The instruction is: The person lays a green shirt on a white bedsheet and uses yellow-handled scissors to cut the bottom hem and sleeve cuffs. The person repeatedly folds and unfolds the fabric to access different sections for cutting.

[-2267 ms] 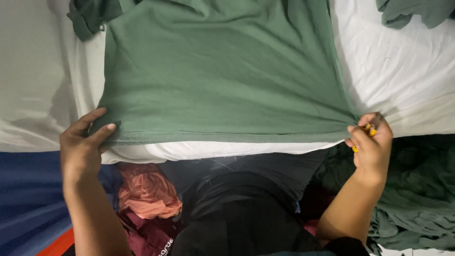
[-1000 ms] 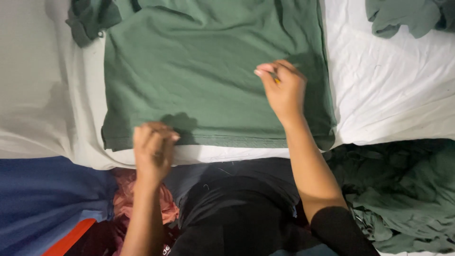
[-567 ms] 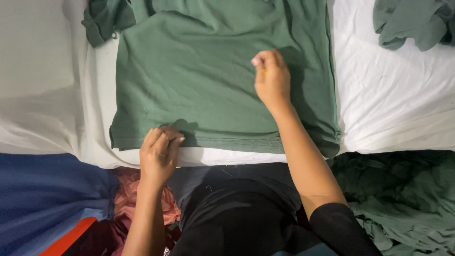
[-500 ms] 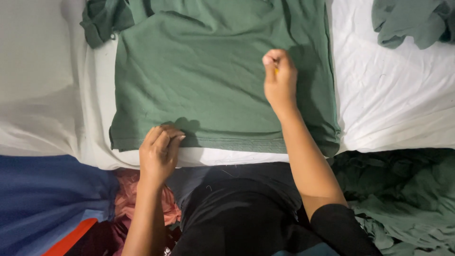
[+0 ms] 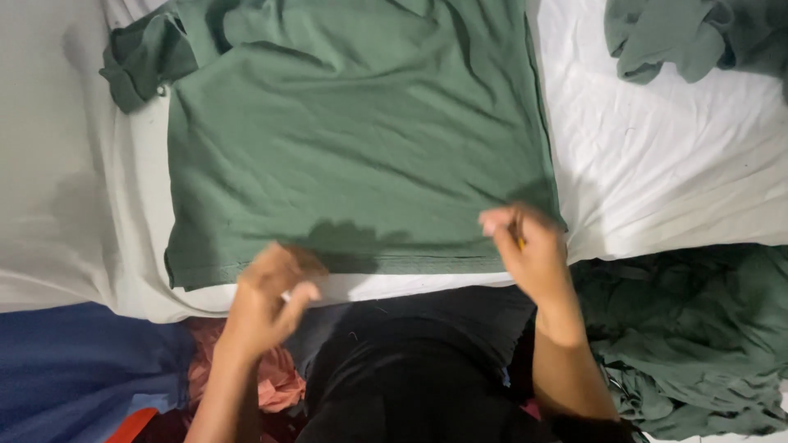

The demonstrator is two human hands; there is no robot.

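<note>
On the white sheet [image 5: 673, 164] of the bed lies a green shirt [image 5: 353, 139], spread out flat with soft wrinkles and one short sleeve bunched up at the top left. More green clothes [image 5: 698, 33] sit crumpled at the top right, and a big heap of green clothes [image 5: 698, 336] lies by the bed on the right. A blue cloth [image 5: 74, 369] and a pink cloth [image 5: 271, 385] lie lower left. The left hand [image 5: 271, 299] is at the shirt's bottom hem, fingers curled loosely; it is blurry, so I cannot tell if it holds the cloth. The right hand [image 5: 529, 246] is at the bottom right corner, fingers bunched together around something small and yellow.
</note>
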